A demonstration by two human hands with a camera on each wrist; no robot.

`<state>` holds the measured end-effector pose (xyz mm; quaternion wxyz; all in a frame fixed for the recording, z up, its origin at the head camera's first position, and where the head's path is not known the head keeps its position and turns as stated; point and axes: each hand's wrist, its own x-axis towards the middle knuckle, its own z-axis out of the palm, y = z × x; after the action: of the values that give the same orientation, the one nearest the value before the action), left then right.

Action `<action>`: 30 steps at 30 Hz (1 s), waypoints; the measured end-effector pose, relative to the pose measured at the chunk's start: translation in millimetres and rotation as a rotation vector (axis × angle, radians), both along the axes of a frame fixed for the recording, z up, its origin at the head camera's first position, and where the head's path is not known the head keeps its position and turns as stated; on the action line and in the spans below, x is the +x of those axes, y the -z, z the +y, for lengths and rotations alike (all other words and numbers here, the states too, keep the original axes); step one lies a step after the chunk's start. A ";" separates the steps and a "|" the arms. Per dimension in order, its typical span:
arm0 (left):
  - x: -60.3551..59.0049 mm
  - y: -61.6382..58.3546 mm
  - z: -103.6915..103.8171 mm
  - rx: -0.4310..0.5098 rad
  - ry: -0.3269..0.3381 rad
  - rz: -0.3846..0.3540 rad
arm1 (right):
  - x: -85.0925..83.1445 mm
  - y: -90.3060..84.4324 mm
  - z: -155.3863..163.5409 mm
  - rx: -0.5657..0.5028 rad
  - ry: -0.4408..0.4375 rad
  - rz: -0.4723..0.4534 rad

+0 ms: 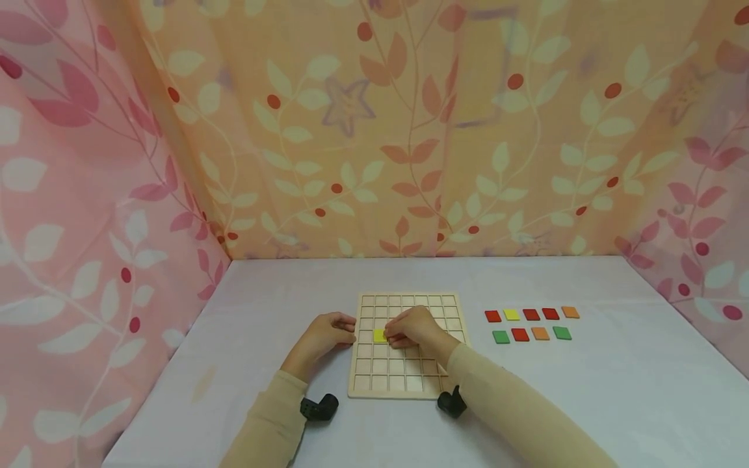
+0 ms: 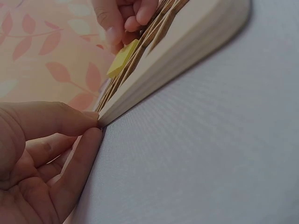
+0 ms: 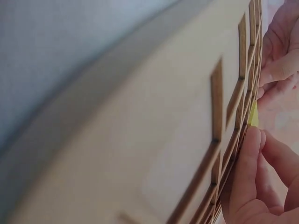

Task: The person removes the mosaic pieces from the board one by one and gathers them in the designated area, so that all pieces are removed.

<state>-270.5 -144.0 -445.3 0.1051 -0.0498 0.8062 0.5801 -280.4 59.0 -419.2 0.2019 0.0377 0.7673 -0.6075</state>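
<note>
Curtains (image 1: 409, 130) with a leaf print wall in three sides, pink at the flanks, orange at the back. Below them spreads the pale table (image 1: 585, 403). Centre stage on it lies the wooden board (image 1: 404, 383), a grid of shallow square cells, lying flat.

Two arms in beige sleeves (image 1: 515, 416) come in from the near edge, each with a small black camera mount at the wrist.

The left hand (image 1: 324, 335) sits at the board's left edge; the left wrist view shows the thumb and a fingertip (image 2: 91, 135) pressed against the board's corner, the other fingers loosely curled beneath, nothing enclosed in them.

The right hand (image 1: 415, 328) is over the board's middle, fingers curled down, pinching the yellow tile (image 1: 380, 335). That tile is in the second column from the left, about midway up the grid. In the left wrist view it stands tilted, one edge raised above the cell walls, so it is not seated flat.

Off to the right of the board, well apart from both hands, wait the loose tiles (image 1: 531, 324) in two rows: red, yellow, red, red, orange behind; green, red, orange, green in front.
</note>
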 end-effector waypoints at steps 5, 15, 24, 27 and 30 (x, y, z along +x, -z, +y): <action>1.6 -0.5 -0.4 0.021 0.014 -0.009 | -1.3 1.7 -0.8 -0.022 0.012 0.004; 1.7 -0.5 -0.3 0.003 0.014 -0.008 | -0.2 2.5 -1.9 -0.045 -0.006 0.032; 0.2 1.5 -0.4 0.030 0.017 0.011 | -1.0 -10.5 16.9 -0.013 0.026 0.016; 0.3 1.6 -1.5 0.031 0.027 0.009 | -0.6 -13.9 30.1 -0.024 0.025 0.019; 0.7 1.4 -3.3 0.026 0.024 0.012 | -0.9 -16.5 44.6 -0.025 0.017 0.038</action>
<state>-269.8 -147.2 -446.6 0.1079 -0.0351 0.7998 0.5895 -281.3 103.6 -402.7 0.1823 0.0303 0.7631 -0.6193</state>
